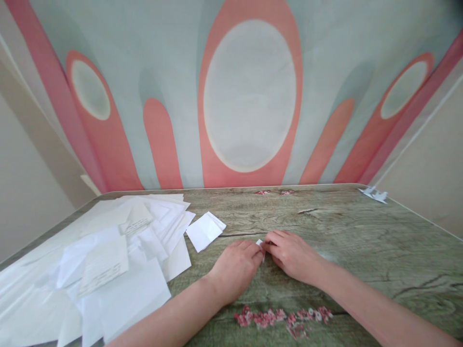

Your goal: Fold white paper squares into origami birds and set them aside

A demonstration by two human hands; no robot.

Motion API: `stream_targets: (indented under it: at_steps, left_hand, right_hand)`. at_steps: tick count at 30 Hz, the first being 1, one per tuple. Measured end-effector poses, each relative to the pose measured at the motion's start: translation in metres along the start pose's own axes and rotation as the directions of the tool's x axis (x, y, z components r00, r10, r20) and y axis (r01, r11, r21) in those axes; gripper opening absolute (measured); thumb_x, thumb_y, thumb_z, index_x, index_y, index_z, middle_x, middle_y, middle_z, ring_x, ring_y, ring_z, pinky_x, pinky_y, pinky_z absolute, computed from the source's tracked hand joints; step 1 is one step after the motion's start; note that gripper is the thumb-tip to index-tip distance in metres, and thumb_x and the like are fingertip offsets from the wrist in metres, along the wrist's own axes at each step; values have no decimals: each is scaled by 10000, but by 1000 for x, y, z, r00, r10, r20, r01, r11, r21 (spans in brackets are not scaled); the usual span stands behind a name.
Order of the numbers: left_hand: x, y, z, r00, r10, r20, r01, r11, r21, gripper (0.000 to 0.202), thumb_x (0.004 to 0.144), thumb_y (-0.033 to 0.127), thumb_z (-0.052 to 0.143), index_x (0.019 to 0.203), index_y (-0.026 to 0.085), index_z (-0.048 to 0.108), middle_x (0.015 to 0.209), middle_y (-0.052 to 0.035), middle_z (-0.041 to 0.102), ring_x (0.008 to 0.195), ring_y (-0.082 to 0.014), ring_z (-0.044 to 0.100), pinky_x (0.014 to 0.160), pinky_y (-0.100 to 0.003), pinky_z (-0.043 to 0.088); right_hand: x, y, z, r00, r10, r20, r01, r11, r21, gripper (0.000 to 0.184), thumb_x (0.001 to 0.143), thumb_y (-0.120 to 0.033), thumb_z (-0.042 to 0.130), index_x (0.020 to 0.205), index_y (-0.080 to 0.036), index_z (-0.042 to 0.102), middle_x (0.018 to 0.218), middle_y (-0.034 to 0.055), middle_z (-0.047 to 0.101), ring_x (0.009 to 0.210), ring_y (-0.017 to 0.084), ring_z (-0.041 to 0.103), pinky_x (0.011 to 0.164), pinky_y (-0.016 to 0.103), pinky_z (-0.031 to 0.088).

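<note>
My left hand [237, 269] and my right hand [292, 254] meet knuckle to knuckle on the wood-grain table [361, 241]. Both have their fingers curled and pinch a small folded piece of white paper [259, 243] between the fingertips. Most of that paper is hidden under the fingers; only a small corner shows. A folded white square sheet [204, 231] lies flat a little to the left of my left hand.
A loose heap of white paper sheets [108, 260], some with handwriting, covers the table's left part. A small folded white paper shape [374, 194] sits at the far right corner. The table backs onto a wall [249, 96] with pink and grey ovals.
</note>
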State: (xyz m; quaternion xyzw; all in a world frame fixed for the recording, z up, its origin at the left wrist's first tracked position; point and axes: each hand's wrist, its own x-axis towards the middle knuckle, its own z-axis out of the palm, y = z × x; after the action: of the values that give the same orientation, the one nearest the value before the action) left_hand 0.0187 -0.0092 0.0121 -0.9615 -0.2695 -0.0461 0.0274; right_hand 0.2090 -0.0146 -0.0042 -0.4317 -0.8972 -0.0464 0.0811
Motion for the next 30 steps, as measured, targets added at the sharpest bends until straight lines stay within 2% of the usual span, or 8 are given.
stream_targets:
  at_steps: [8, 12, 15, 18, 23, 26, 28, 30]
  left_hand:
    - [-1, 2, -6, 998, -6, 55, 8, 999, -48, 292, 827, 111, 427, 1099, 154, 527, 1008, -72, 587, 964, -203, 529, 873, -334, 437]
    - [-4, 7, -1, 997, -26, 76, 28, 999, -36, 338, 832, 136, 420, 1160, 161, 500, 1114, -85, 568, 1041, -219, 506, 897, -353, 423]
    - [-9, 14, 4, 993, -80, 89, 79, 997, 17, 386, 856, 148, 364, 1233, 117, 445, 1237, -118, 510, 1116, -243, 466, 921, -384, 406]
    - [-14, 22, 3, 991, -84, 108, 80, 996, 46, 409, 863, 171, 348, 1254, 79, 425, 1312, -128, 450, 1180, -253, 413, 954, -376, 380]
    - [-16, 34, -10, 993, 11, 117, -11, 1000, -1, 370, 862, 171, 348, 1191, 62, 479, 1201, -140, 534, 1097, -238, 474, 944, -370, 384]
    - [-17, 34, -13, 996, 33, 80, -24, 993, -114, 292, 835, 165, 407, 1093, 119, 537, 1089, -102, 586, 1030, -218, 504, 917, -355, 399]
    - [-16, 30, -11, 999, -1, 35, 8, 978, -208, 249, 808, 150, 444, 1027, 167, 560, 1023, -63, 600, 979, -199, 517, 891, -330, 413]
    - [-15, 23, -9, 995, -94, -24, 85, 964, -251, 280, 802, 113, 423, 1040, 185, 551, 1029, -54, 588, 957, -192, 515, 879, -330, 416]
  right_hand:
    - [0, -3, -4, 999, 33, 20, -33, 999, 21, 182, 842, -125, 462, 917, -178, 620, 871, 54, 552, 815, 196, 490, 713, 318, 394]
    - [1, -3, -5, 999, 41, 26, -42, 999, 31, 205, 841, -112, 449, 936, -186, 615, 879, 53, 547, 818, 190, 493, 713, 310, 392]
    - [1, -3, -5, 999, 39, 24, -40, 999, 37, 214, 846, -105, 437, 937, -187, 613, 868, 52, 540, 821, 182, 491, 714, 301, 389]
    - [1, -5, -5, 999, 43, 23, -43, 999, 21, 211, 848, -99, 433, 919, -194, 608, 851, 43, 538, 807, 177, 487, 710, 297, 380]
    - [1, -8, -6, 997, 68, 31, -67, 998, -18, 164, 838, -111, 463, 881, -190, 600, 852, 36, 546, 795, 184, 493, 669, 284, 360]
    - [1, -8, -6, 997, 66, 34, -65, 998, -13, 183, 833, -92, 458, 875, -195, 604, 835, 31, 550, 781, 178, 498, 663, 275, 352]
    - [1, -7, -5, 998, 62, 27, -61, 998, -10, 194, 840, -91, 445, 870, -195, 606, 831, 34, 553, 774, 176, 499, 657, 273, 354]
    - [1, -6, -5, 998, 59, 14, -59, 998, -9, 200, 856, -107, 427, 842, -186, 610, 829, 43, 553, 767, 178, 500, 659, 279, 363]
